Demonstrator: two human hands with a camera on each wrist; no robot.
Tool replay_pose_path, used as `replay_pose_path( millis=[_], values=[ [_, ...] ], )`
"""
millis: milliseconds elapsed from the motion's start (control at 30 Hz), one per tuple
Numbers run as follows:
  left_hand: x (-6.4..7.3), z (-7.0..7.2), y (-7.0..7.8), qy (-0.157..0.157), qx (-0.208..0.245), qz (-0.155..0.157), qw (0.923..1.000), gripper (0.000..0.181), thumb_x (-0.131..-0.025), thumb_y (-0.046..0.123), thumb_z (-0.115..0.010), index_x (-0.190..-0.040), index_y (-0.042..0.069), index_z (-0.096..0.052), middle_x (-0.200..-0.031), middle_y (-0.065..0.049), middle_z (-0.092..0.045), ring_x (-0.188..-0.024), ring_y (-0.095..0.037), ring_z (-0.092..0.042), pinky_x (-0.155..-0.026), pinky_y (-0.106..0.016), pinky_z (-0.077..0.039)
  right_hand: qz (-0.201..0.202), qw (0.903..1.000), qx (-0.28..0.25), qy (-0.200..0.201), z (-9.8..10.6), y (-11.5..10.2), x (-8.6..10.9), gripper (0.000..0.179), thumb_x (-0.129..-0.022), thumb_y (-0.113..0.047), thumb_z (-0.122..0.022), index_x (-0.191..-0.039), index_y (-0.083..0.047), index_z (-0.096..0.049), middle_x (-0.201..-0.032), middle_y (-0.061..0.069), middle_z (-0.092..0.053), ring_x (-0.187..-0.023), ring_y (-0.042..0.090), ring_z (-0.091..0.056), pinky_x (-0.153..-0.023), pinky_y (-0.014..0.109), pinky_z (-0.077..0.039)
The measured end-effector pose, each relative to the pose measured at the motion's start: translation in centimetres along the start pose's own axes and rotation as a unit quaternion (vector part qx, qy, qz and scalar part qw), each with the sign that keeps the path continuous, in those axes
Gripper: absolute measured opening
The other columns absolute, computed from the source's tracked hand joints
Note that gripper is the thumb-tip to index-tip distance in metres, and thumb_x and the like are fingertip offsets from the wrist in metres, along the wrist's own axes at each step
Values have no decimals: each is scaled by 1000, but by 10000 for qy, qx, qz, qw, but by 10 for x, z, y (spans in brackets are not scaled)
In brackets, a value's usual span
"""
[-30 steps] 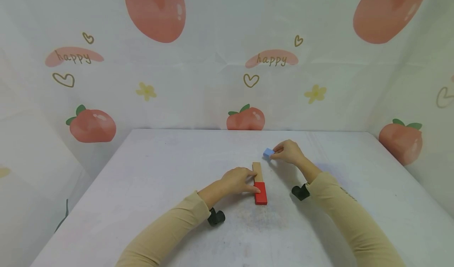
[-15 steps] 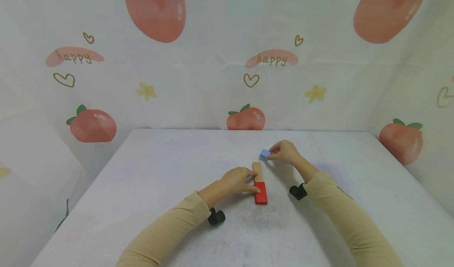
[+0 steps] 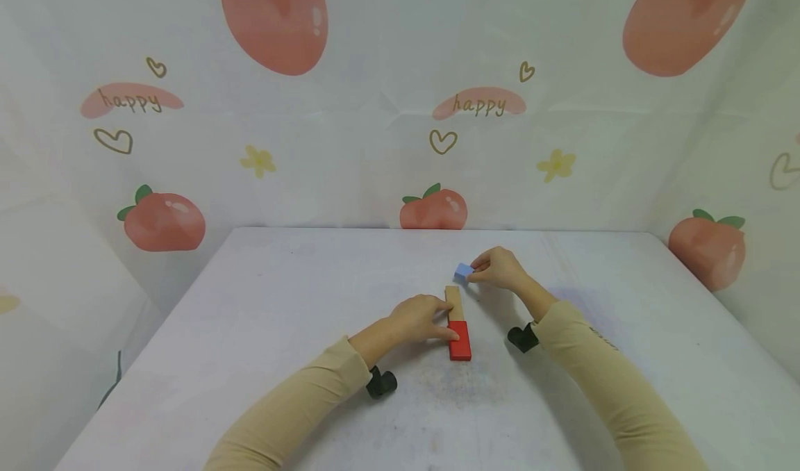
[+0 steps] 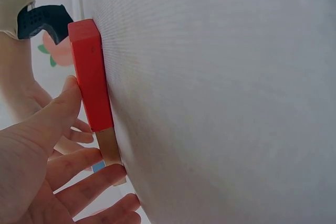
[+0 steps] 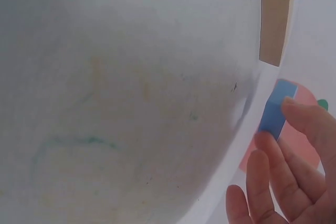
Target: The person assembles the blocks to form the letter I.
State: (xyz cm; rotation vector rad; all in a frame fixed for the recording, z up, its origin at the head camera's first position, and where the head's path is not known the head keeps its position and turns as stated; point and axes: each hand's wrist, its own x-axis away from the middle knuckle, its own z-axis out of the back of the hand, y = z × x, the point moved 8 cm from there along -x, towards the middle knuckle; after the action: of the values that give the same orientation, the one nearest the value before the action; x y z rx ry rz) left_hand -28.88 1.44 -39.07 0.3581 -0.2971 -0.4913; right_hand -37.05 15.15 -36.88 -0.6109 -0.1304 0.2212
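In the head view a red block [image 3: 460, 341] and a plain wooden block [image 3: 454, 303] lie end to end on the white table, the wooden one farther away. My left hand [image 3: 417, 318] rests against their left side, thumb on the red block and fingertips at the wooden one. Its fingers look loosely extended in the left wrist view. My right hand [image 3: 500, 269] pinches a small blue block [image 3: 463, 272] between thumb and fingers, just beyond the wooden block's far end. In the right wrist view a gap shows between the blue block [image 5: 278, 109] and the wooden block [image 5: 275, 19].
A black wrist-worn device [image 3: 382, 383] sits under the left sleeve, and another black device [image 3: 523, 339] under the right one. The white table [image 3: 312, 269] ends at a cloth backdrop [image 3: 356, 110] printed with fruit.
My right hand has moved a little to the left with the blue block, bringing it nearer the line of the wooden block. The left hand and the two blocks beside it have stayed still.
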Motion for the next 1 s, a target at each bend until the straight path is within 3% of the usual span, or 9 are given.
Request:
replay_pose_path(
  millis=[200,500,1000],
  values=[
    [0,1,0,21,-61,-10,10000,63,-79,44,-70,-132,14,-55,-135,-2,-56,-125,-18,-51,-101,-35,-45,-97,9999,-65,-76,-3,2,-3,34,-81,-19,-72,-105,5,-68,-98,18,-70,-85,20,-62,-78,31,-54],
    [0,1,1,28,-80,31,10000,64,-79,45,-70,-132,14,-54,-135,-1,-56,-125,-18,-51,-102,-36,-45,132,9999,35,-70,-6,-1,-4,33,-80,-19,-73,-103,5,-69,-97,18,-71,-85,21,-64,-77,31,-54],
    [1,1,0,13,-40,11,10000,64,-80,45,-69,-133,14,-54,-135,-2,-55,-127,-19,-50,-102,-37,-45,163,9996,48,-210,-11,-6,-9,31,-80,-18,-72,-102,4,-69,-96,17,-71,-84,20,-62,-78,31,-54]
  ],
)
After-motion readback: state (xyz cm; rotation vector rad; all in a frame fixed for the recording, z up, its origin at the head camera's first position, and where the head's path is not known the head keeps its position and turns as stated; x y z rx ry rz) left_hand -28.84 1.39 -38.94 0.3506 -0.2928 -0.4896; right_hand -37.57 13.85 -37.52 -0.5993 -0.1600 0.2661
